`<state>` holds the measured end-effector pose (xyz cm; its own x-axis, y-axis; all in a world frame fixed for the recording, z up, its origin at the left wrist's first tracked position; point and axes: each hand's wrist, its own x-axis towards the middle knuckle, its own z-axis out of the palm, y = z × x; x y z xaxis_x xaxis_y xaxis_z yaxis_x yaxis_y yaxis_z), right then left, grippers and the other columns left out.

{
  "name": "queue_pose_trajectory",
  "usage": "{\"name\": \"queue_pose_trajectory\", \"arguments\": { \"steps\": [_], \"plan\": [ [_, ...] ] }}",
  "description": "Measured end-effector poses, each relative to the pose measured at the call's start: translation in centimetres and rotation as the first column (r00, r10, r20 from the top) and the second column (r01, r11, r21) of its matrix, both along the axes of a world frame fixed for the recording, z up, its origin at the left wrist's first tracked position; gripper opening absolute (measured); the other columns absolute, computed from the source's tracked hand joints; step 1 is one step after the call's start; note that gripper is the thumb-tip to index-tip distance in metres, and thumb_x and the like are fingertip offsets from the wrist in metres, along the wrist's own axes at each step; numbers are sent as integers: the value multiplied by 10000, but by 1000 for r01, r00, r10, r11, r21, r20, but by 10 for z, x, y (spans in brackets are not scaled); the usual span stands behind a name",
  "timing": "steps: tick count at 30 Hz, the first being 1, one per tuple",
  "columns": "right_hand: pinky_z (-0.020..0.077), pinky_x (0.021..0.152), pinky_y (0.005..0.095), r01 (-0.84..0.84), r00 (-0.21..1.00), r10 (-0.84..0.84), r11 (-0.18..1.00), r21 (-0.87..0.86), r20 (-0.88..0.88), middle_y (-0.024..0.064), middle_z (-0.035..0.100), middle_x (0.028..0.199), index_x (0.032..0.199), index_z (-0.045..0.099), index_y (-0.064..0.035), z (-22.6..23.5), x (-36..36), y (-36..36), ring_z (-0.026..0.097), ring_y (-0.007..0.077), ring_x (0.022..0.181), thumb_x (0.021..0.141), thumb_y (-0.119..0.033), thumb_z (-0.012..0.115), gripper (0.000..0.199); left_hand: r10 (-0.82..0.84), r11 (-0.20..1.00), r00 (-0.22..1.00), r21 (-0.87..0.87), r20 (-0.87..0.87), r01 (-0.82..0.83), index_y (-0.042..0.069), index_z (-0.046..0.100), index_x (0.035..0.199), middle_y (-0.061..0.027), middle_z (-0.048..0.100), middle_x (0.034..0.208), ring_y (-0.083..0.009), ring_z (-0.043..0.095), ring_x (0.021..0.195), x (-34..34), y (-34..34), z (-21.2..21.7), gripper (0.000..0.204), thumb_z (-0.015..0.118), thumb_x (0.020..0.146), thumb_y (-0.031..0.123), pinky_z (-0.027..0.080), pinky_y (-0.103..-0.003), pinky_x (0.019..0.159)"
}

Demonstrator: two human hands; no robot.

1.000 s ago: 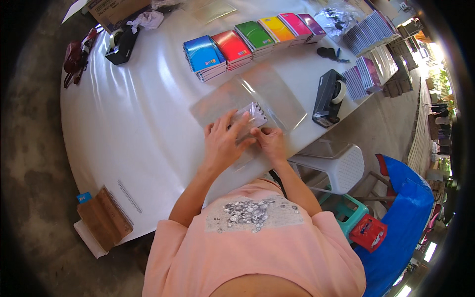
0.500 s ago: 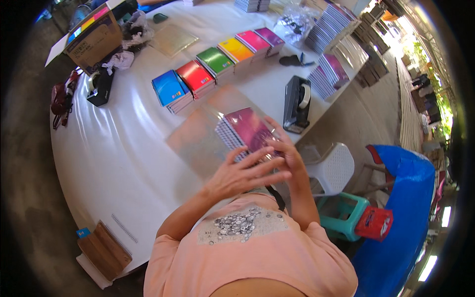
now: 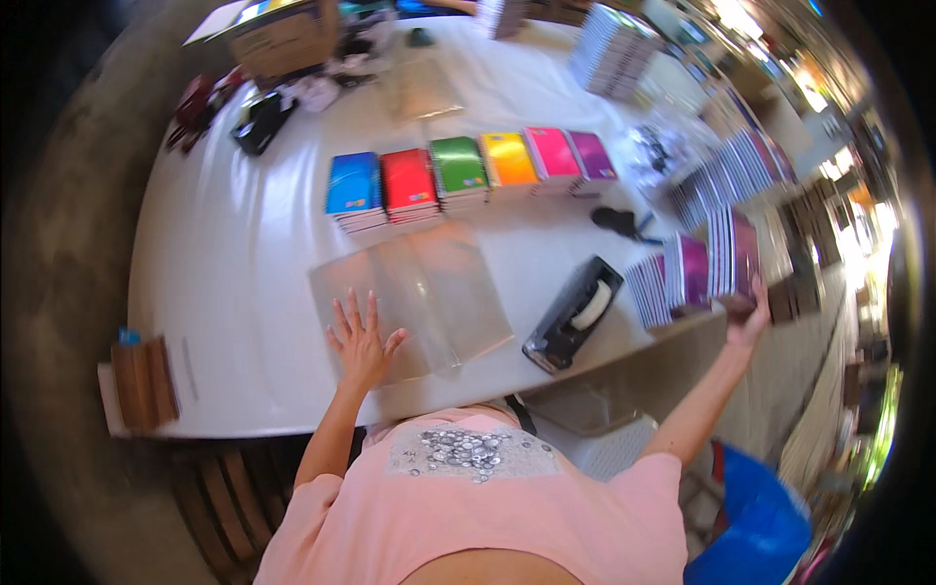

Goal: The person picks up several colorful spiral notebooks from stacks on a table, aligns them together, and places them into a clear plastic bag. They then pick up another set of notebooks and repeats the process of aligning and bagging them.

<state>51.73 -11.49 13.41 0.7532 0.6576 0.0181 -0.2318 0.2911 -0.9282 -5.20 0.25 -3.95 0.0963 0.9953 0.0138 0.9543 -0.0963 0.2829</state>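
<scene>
My left hand (image 3: 363,341) lies with fingers spread on a stack of clear plastic sheets (image 3: 453,292) in front of me. Out to the right, my right hand (image 3: 749,317) grips a bundle of purple spiral notebooks (image 3: 731,255) from its near side. The bundle stands upright at the table's right edge, beside another purple notebook bundle (image 3: 685,275); whether it rests on the table I cannot tell. Between my hands sits a black tape dispenser (image 3: 573,314) with a roll of tape in it.
Beyond the sheets runs a row of notebook stacks: blue (image 3: 353,183), red (image 3: 408,178), green (image 3: 458,166), yellow, pink and purple. A crumpled plastic bag (image 3: 668,151) and more stacked notebooks (image 3: 614,54) stand farther right. A cardboard box (image 3: 283,44) and second dispenser (image 3: 263,119) are far left.
My right hand has carried the purple notebook bundle from above the plastic sheets to the right edge. My left hand has come off it and down flat onto the sheets. The view has turned right.
</scene>
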Motion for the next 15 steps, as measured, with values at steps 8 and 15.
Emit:
{"name": "queue_pose_trajectory", "arguments": {
  "steps": [8, 15],
  "plan": [
    [255, 1057, 351, 68, 865, 176, 887, -457, 470, 121, 414, 1376, 1334, 434, -32, -38, 45, -6, 379, 234, 1267, 868, -183, 465, 490, -215, 967, 967, -167, -137, 191, 297, 175, 1452, -87, 39, 1530, -361, -9, 1393, -28, -22, -20, 831, 378, 776, 736, 84, -684, 996],
    [304, 1038, 338, 395, 641, 46, 836, -380, 766, 136, 398, 1386, 1332, 422, -29, -17, 15, 13, 381, 229, 1272, 893, -81, 499, 449, -127, 988, 991, -97, -31, 123, 229, 179, 1455, -112, 83, 1518, -358, 30, 1391, -36, -1, -1, 841, 489, 792, 644, 114, -666, 994]
  ]
}}
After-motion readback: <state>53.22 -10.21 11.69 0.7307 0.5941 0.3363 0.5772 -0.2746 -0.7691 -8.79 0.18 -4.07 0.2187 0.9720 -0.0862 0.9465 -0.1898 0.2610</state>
